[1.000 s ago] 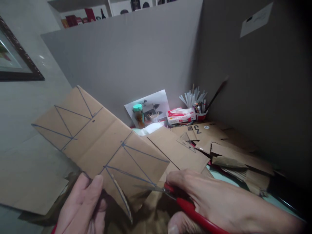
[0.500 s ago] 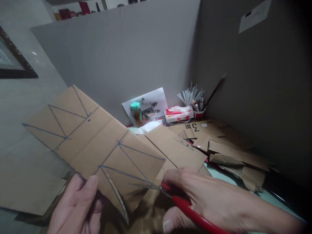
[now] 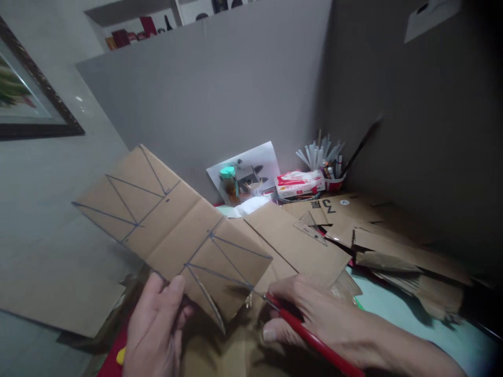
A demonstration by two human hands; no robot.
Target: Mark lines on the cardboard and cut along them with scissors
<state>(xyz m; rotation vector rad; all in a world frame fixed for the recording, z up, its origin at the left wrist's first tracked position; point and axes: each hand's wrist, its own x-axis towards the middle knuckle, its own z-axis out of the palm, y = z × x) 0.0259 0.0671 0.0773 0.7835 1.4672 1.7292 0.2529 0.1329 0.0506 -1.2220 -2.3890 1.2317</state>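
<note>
A: Where's the cardboard sheet [image 3: 173,230] just now?

B: You've got it up off the table, tilted, its near edge pinched in your left hand [image 3: 157,327], thumb on top. Blue pen lines [image 3: 220,262] cross it in triangles. One flap already hangs cut just right of that thumb.

A: And my right hand?

B: Your right hand [image 3: 314,319] is wrapped round the red-handled scissors [image 3: 310,337], fingers closed on the handles. The blades point away from it toward the sheet's near right corner, where two lines meet. I can't tell how far the blades are parted; they're blurred.

A: So which step is this?

B: I'd judge you're mid-cut along a drawn line. The next snip calls for keeping the blades on the blue stroke and your left thumb clear of it, steadying the sheet so it doesn't fold.

A: What lies past my hands?

B: Loose cardboard offcuts [image 3: 298,241] beyond your right hand, then a tissue pack [image 3: 299,183], a cup of pens [image 3: 332,175] and a green-capped jar [image 3: 229,184] against the grey partition [image 3: 236,89].
</note>
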